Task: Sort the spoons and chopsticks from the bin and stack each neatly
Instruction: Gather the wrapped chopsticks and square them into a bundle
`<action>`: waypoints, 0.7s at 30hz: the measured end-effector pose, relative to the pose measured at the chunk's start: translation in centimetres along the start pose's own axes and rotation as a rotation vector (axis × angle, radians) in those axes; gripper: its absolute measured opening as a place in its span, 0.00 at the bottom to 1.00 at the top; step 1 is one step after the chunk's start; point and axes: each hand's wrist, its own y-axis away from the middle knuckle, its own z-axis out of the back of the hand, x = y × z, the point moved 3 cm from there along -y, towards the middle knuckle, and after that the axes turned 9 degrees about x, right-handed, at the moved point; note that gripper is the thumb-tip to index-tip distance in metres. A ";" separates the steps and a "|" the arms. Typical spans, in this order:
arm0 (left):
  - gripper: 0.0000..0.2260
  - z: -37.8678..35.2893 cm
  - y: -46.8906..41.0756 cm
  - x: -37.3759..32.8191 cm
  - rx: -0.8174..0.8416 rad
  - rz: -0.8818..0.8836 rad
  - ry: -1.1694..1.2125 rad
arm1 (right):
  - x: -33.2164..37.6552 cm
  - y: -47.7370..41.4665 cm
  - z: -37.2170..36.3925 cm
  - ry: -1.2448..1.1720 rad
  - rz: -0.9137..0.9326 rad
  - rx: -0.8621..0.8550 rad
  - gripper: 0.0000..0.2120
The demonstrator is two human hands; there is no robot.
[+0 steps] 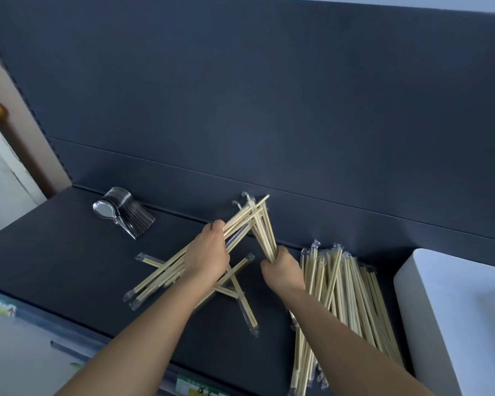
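Observation:
A nested row of metal spoons (125, 208) lies at the back left of the dark shelf (55, 252). My left hand (207, 252) grips a slanted bundle of wrapped bamboo chopsticks (240, 222) above the shelf. My right hand (282, 271) grips a second, smaller bundle of chopsticks (265, 232) whose tips cross the first bundle near the back wall. Several loose wrapped chopsticks (240, 295) lie crossed on the shelf under my left forearm. A large pile of chopsticks (346, 295) lies lengthwise on the right, partly hidden by my right forearm.
A white bin (455, 310) stands at the right end of the shelf beside the chopstick pile. A dark back panel (269, 110) rises behind the shelf. Price labels (195, 388) run along the shelf's front edge.

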 end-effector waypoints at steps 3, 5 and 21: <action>0.07 0.8 -0.5 -0.5 0.048 -0.022 0.087 | 0.3 -0.1 0.4 -0.114 0.018 -0.033 0.07; 0.04 1.3 -0.7 -0.7 0.083 -0.054 0.173 | 0.5 0.0 0.5 -0.173 0.033 -0.074 0.07; 0.12 2.4 1.2 -5.4 0.124 -0.109 0.785 | 3.2 2.2 -0.1 -0.289 0.467 -0.095 0.08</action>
